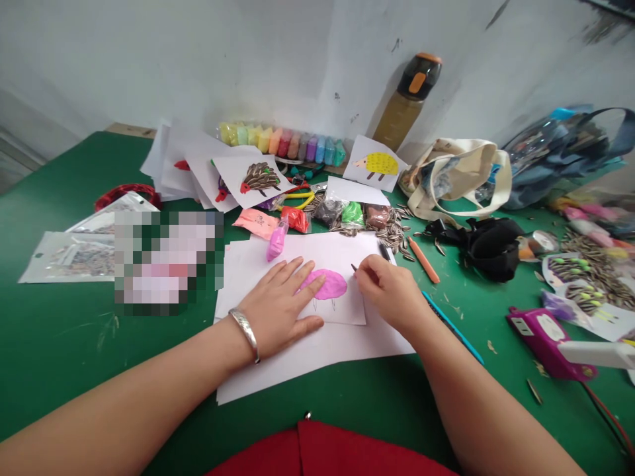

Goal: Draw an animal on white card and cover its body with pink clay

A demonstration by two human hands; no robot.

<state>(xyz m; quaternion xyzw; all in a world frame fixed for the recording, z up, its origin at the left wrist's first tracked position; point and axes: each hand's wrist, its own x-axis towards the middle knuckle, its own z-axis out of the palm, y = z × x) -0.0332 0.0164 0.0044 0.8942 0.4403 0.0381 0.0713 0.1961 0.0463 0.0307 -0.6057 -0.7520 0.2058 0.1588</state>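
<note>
In the head view, a person works at a green surface. The left hand lies flat on a white sheet, fingers spread and gripping nothing. Some of them cover one end of a pink shape. That shape sits in the middle of the sheet, between the two hands. The right hand is curled, its fingers pinching a small dark thing just beside the pink shape. Only its tip shows, so I cannot tell if it is a pen or a seed.

The step in hand looks like adding little bits to the pink shape. The next move seems to need a steady right hand, with the left one pressing the paper so it does not slip.

The pink shape is a flat oval and looks like soft clay. Two thin pointy legs are drawn under it. A shiny pink packet is near. Behind are stripy, pointed seeds in a loose heap, a smooth orange stick and a picture with a bumpy seed back.
</note>
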